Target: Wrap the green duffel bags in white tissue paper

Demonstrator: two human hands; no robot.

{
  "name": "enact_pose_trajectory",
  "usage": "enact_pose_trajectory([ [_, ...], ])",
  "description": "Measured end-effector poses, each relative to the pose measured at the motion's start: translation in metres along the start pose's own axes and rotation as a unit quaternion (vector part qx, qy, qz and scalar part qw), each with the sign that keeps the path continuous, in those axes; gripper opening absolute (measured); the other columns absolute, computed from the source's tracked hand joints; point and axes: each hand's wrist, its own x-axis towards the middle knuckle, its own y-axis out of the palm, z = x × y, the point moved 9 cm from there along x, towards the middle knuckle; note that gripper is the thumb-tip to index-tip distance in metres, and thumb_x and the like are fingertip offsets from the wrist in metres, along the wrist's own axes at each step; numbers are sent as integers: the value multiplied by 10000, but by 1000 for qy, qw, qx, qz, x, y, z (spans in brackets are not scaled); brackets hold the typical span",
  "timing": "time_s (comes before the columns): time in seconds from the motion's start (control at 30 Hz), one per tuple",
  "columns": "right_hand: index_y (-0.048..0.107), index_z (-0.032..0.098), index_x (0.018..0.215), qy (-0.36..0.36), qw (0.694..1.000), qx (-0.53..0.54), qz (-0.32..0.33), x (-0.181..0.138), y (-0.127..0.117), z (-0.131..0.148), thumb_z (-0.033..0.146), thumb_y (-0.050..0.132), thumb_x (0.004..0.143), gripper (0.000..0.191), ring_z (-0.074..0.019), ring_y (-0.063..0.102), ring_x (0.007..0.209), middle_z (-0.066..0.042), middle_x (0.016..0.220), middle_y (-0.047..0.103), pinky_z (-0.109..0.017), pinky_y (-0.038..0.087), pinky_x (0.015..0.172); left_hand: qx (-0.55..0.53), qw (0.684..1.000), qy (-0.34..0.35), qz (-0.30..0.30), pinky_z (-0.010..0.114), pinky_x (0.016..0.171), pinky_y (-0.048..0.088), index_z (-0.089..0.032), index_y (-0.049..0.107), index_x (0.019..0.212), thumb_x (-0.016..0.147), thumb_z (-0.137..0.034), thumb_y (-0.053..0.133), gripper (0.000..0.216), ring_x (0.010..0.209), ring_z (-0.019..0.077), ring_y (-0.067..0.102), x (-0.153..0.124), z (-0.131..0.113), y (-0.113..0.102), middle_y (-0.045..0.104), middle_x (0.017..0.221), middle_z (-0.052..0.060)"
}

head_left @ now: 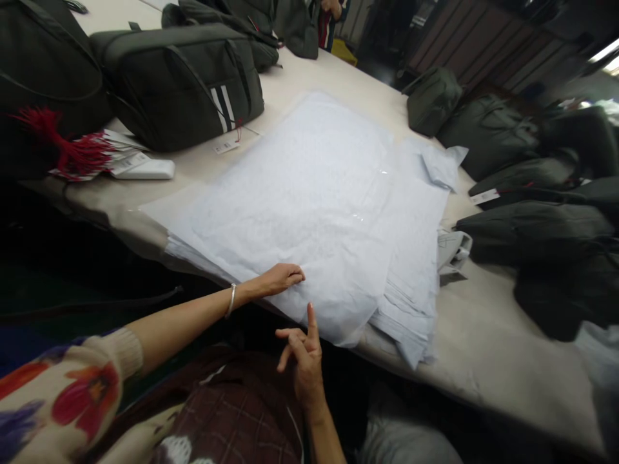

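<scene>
A stack of thin white sheets or flat plastic bags (300, 187) lies at the near edge of the table, its top layer wrinkled and slightly see-through. Over its front part is my left hand (283, 279), fingers curled together; whether they pinch the top layer or anything small I cannot make out. My right hand (305, 364) is just off the table's front edge, close to the stack's near corner. Its index finger points up and the other fingers are spread, with nothing held.
Dark green bags stand at the left, one with white stripes (178, 84), and several more (532, 225) crowd the right side. Red-stringed tags (72, 148) lie near a white box-like object (145, 169). A crumpled white wrapper (442, 164) rests behind the stack. Another person's hand (333, 8) shows at the far end.
</scene>
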Motion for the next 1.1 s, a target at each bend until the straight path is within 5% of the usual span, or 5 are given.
enact_pose_trajectory([
  [0.43, 120, 286, 1552, -37, 985, 57, -158, 19, -22, -54, 414, 600, 856, 855, -89, 549, 537, -29, 1048, 701, -213, 433, 502, 46, 992, 105, 60, 283, 939, 464, -212, 581, 1259, 907, -85, 415, 409, 1069, 186, 603, -28, -19, 12, 598, 1240, 86],
  [0.8, 114, 242, 1568, -50, 977, -114, -175, 26, -39, -60, 479, 470, 895, 797, -128, 595, 550, -17, 901, 660, -238, 482, 505, 362, 876, 306, 88, 339, 838, 390, -270, 552, 1250, 912, -236, 603, 344, 950, 236, 535, -60, -31, 55, 608, 1045, 70],
  [0.87, 219, 235, 1557, -76, 934, -299, -181, 23, -51, -47, 425, 407, 924, 687, -151, 602, 567, -36, 852, 663, -278, 515, 568, 366, 873, 313, 80, 346, 841, 379, -257, 540, 1265, 899, -209, 604, 374, 963, 240, 525, -61, -31, 58, 606, 1056, 78],
  [0.97, 423, 267, 1484, -132, 790, -577, -162, 19, -68, -21, 282, 354, 928, 560, -179, 608, 586, -83, 829, 667, -326, 522, 638, 371, 870, 317, 77, 355, 851, 367, -251, 526, 1279, 891, -168, 586, 401, 981, 242, 520, -62, -30, 59, 608, 1065, 83],
  [1.1, 470, 267, 1455, -147, 653, -732, -129, 11, -111, 14, 185, 352, 896, 578, -222, 643, 630, -123, 817, 672, -358, 513, 641, 373, 869, 321, 51, 353, 834, 362, -245, 551, 1234, 878, -147, 592, 371, 961, 241, 521, -64, -32, 57, 619, 1034, 77],
])
